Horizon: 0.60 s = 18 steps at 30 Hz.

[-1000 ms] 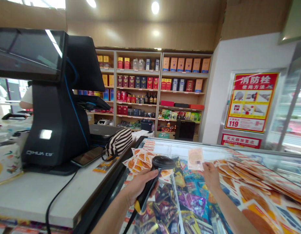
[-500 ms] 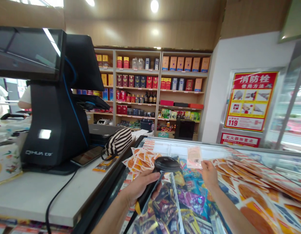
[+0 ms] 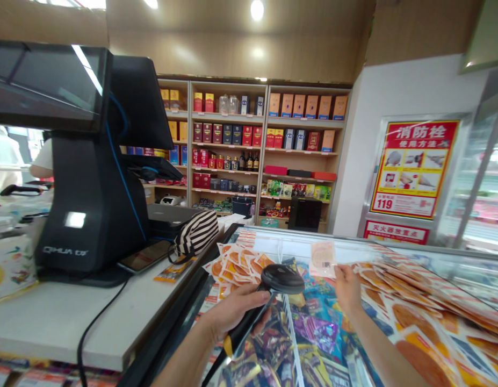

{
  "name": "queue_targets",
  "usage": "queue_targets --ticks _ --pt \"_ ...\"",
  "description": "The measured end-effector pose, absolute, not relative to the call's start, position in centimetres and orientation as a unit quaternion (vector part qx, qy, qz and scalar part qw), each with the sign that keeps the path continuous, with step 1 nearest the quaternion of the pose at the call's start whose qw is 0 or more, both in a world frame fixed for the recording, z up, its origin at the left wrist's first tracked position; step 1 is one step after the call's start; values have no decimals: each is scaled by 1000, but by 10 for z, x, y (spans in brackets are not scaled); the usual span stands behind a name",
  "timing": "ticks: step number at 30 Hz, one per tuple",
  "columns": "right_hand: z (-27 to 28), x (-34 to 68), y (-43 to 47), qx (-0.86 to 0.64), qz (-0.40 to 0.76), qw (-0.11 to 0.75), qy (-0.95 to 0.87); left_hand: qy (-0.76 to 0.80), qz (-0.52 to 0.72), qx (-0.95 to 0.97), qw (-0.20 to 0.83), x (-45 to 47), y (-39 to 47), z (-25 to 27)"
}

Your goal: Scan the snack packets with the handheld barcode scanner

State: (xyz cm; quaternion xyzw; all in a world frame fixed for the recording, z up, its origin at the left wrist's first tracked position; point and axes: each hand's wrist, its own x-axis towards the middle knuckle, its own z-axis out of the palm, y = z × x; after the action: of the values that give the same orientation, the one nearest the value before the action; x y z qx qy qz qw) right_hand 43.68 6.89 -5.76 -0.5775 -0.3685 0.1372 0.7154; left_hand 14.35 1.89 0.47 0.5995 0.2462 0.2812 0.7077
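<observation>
My left hand point(image 3: 238, 312) is wrapped round the handle of a black barcode scanner point(image 3: 281, 278), its head tilted toward the right. Between the fingers of my right hand point(image 3: 347, 287) is the lower right corner of a small pale pink, clear-edged packet point(image 3: 322, 259), held upright with a small barcode showing. Both hands are above a glass-topped chest freezer full of colourful wrapped packs point(image 3: 315, 330). Behind the scanner lies a spread of small orange-and-white packets point(image 3: 236, 263). Larger flat packets with round orange-brown pictures point(image 3: 418, 317) are heaped right of my right hand.
On the white counter point(image 3: 63, 328) at left stand a black cash register point(image 3: 91, 209), a phone point(image 3: 146, 257) and a striped pouch point(image 3: 197, 234). A black cable point(image 3: 89, 322) hangs over the counter's front. Shelves point(image 3: 228, 116) of boxes and bottles line the back wall.
The scanner head has moved slightly right and down, toward the packet. The packet has turned a little in my right hand, and its barcode now shows lower down.
</observation>
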Motion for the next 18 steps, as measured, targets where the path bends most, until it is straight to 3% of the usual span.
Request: queue_targets --ticks 6,18 --pt "-61 438 69 -523 203 755 -340 247 310 584 708 143 19 4" --pt "-60 442 68 -524 197 753 -345 279 315 571 705 144 19 7"
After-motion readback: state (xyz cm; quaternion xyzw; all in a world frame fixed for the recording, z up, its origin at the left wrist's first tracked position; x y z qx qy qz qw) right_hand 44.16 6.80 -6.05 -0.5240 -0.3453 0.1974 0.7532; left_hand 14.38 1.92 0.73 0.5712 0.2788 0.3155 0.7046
